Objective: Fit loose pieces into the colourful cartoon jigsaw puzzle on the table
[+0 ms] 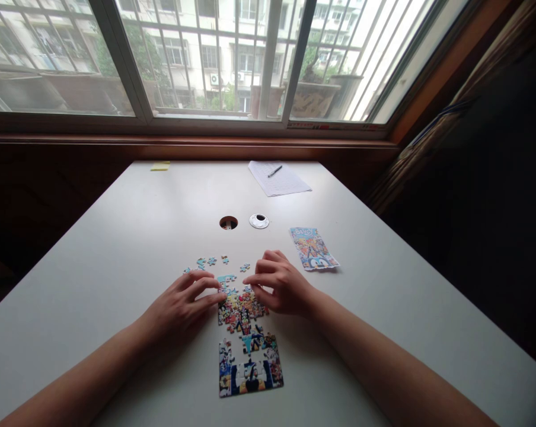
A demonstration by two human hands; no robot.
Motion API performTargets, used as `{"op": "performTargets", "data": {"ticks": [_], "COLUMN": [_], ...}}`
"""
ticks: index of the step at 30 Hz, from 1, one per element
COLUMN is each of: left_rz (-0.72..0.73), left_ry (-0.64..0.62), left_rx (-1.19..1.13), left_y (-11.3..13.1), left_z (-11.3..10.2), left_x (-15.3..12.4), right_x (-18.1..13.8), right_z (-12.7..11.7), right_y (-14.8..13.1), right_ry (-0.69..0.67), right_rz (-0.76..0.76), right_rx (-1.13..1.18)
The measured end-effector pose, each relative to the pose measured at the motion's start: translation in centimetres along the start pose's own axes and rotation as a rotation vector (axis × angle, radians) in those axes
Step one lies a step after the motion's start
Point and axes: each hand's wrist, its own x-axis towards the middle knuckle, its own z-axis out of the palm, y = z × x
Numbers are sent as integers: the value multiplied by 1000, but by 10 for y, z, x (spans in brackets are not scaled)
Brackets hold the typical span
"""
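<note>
A partly joined colourful jigsaw puzzle lies on the white table right in front of me. My left hand rests on the table at the puzzle's upper left edge, fingertips touching the pieces there. My right hand presses on the puzzle's upper right edge, fingers curled over the pieces. Several loose blue pieces lie scattered just beyond both hands. Whether either hand pinches a piece is hidden by the fingers.
A colourful printed bag or picture card lies to the right. Farther back are a cable hole, its white cap, a paper sheet with a pen, and a yellow note pad. A window runs behind the table.
</note>
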Motion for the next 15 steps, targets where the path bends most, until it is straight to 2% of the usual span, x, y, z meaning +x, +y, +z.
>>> {"op": "performTargets", "data": {"ticks": [15], "left_rz": [32], "left_ry": [8], "left_rx": [-14], "left_y": [-1], "left_z": [-2], "left_x": [0], "right_x": [0], "right_z": [7], "right_y": [1], "right_ry": [-6], "right_rz": [-22], "right_rx": [34]}}
